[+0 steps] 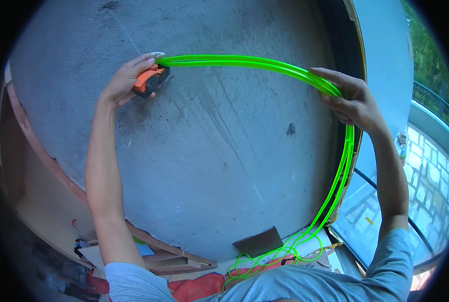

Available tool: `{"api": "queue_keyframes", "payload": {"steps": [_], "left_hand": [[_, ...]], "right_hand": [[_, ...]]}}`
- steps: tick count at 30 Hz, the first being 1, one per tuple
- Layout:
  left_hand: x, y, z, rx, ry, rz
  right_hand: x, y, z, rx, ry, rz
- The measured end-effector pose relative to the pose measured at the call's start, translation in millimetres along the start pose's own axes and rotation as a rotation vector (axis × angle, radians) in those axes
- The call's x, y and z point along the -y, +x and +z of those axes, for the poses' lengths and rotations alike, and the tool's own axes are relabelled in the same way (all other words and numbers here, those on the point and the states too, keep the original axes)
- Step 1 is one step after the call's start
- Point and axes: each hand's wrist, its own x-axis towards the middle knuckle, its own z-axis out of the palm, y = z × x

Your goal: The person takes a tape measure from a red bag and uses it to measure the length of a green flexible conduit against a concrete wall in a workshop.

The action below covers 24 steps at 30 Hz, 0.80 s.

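My left hand [126,83] is raised at the grey wall, closed around a compact orange and black tool [151,80] that resembles a tape measure. The fingers of that hand also pinch the end of a bundle of bright green cord [239,61]; a fingertip there is white. At the wall's right edge, my right hand [352,98] is closed around the same bundle. Between the hands the cord bows slightly upward across the wall. Below my right hand its strands hang along the edge and end in loose loops near my body.
Behind the cord stands a rough grey plastered wall [209,151] with scratches and dark spots. A dark plate [259,242] leans at its foot. Wooden framing [38,136] curves along the left. Red fabric [199,286] lies below. Glass and a paved area [425,171] are at right.
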Motion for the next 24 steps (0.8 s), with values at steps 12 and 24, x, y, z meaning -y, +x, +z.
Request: {"api": "queue_keyframes", "payload": {"steps": [12, 24], "left_hand": [[1, 7, 10, -0.020, 0.047, 0.000], [1, 6, 3, -0.023, 0.124, 0.006]], "right_hand": [[-39, -44, 47, 0.167, 0.052, 0.353], [-142, -142, 147, 0.327, 0.428, 0.614]]}}
